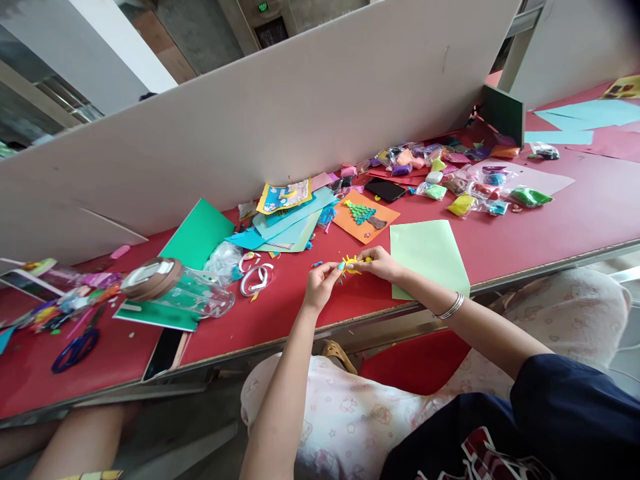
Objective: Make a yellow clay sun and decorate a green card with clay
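A small yellow clay piece (pixel 352 265) with thin spikes is held between my two hands, above the red tabletop near its front edge. My left hand (pixel 324 280) pinches it from the left with thumb and finger. From the right, my right hand (pixel 379 263) has its fingers closed on the piece's other side. A pale green sheet (pixel 430 257) lies under and beside my right wrist. Just behind my hands is an orange card (pixel 387 217) bearing a green clay tree with a brown trunk.
Bagged coloured clay (pixel 463 204) and a black phone (pixel 385 189) lie at the back right. Left are stacked papers (pixel 295 227), a clear bottle (pixel 195 291) on a green folder (pixel 205 230), and blue scissors (pixel 75 351). A white partition (pixel 300 113) stands behind.
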Demonstrator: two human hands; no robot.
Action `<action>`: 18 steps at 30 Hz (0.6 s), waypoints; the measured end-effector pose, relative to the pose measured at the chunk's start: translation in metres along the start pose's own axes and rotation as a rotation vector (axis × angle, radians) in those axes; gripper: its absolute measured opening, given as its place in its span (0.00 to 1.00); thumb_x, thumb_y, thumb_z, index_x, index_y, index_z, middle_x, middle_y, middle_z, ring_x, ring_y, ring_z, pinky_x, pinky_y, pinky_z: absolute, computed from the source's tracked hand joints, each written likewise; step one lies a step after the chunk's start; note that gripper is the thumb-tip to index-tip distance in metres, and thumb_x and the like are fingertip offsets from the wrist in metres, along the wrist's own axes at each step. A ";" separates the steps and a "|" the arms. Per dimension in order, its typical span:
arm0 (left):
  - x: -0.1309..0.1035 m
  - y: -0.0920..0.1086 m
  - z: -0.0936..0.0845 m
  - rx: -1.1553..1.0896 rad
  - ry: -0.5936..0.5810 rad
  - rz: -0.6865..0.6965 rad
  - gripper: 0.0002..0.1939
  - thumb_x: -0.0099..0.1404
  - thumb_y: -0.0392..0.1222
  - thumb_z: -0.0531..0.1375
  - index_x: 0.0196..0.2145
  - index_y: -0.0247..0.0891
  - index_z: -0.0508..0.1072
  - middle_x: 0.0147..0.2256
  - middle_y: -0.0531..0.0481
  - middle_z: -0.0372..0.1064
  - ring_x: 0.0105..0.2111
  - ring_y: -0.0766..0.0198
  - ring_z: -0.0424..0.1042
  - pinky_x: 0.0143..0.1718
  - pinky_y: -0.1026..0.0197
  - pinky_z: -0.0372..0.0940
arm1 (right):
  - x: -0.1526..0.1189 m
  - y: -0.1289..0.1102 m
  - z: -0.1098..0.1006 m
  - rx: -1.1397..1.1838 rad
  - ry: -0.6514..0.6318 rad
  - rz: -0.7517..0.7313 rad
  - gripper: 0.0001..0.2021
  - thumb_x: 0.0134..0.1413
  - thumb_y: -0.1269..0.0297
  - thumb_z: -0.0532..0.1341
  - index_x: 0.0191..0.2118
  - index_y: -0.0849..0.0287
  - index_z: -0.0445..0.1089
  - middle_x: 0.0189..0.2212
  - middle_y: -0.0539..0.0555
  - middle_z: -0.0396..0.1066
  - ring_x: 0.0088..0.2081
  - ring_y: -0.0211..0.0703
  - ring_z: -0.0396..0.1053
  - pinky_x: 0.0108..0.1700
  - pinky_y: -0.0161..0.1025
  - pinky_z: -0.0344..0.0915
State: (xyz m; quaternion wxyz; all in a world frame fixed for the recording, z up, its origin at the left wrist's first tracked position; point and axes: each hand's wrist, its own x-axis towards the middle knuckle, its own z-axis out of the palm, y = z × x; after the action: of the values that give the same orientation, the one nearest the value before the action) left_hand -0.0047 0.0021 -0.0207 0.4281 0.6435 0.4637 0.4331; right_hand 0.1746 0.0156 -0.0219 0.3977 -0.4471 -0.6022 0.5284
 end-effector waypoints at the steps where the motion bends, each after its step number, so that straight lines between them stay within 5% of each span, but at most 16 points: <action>1: 0.000 0.000 0.000 -0.007 -0.010 -0.002 0.13 0.55 0.49 0.60 0.29 0.34 0.75 0.25 0.50 0.70 0.24 0.67 0.66 0.26 0.65 0.63 | 0.000 -0.001 0.000 -0.001 0.001 0.003 0.24 0.30 0.42 0.66 0.19 0.63 0.66 0.17 0.46 0.59 0.23 0.32 0.51 0.25 0.34 0.46; 18: 0.002 -0.009 0.000 0.026 -0.003 0.015 0.16 0.53 0.46 0.62 0.37 0.36 0.78 0.36 0.45 0.75 0.35 0.58 0.73 0.33 0.61 0.68 | -0.007 -0.010 -0.002 0.072 -0.021 0.042 0.23 0.31 0.44 0.65 0.19 0.63 0.66 0.14 0.44 0.50 0.21 0.30 0.45 0.24 0.35 0.41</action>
State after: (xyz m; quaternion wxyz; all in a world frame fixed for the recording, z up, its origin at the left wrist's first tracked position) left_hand -0.0059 0.0060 -0.0291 0.4168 0.6532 0.4639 0.4294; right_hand 0.1772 0.0091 -0.0121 0.3962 -0.4393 -0.5775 0.5627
